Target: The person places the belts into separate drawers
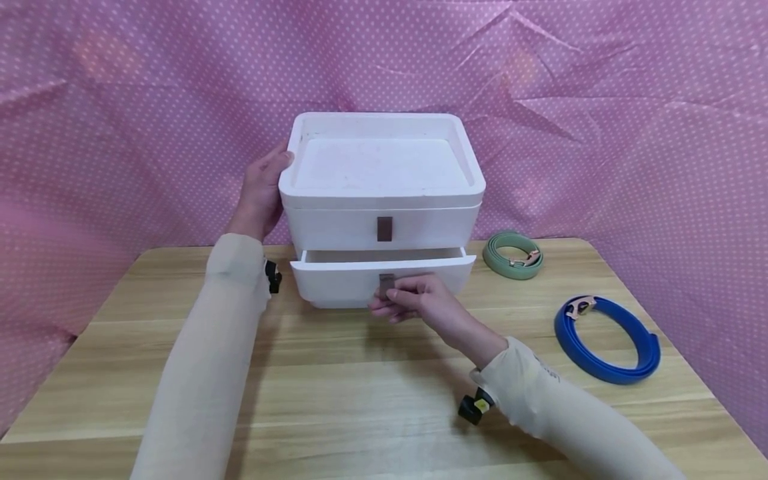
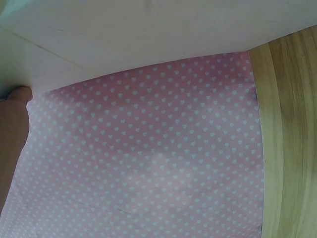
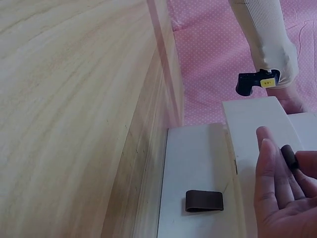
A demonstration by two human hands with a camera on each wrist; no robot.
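A white two-drawer storage box stands at the back of the table, its shallow top tray bare. Its lower drawer stands partly out, while the upper drawer is flush with the box in the head view. The right hand pinches the lower drawer's brown pull tab between thumb and fingers. In the right wrist view, a tab shows at the fingertips and another tab sits free. On the box's left side, the left hand braces it, thumb at the top rim; its other fingers are largely hidden.
To the right of the box lies a coiled green belt. Nearer the table's right edge is a coiled blue belt with a metal buckle. Pink dotted cloth hangs close behind the box and along both sides of the wooden table.
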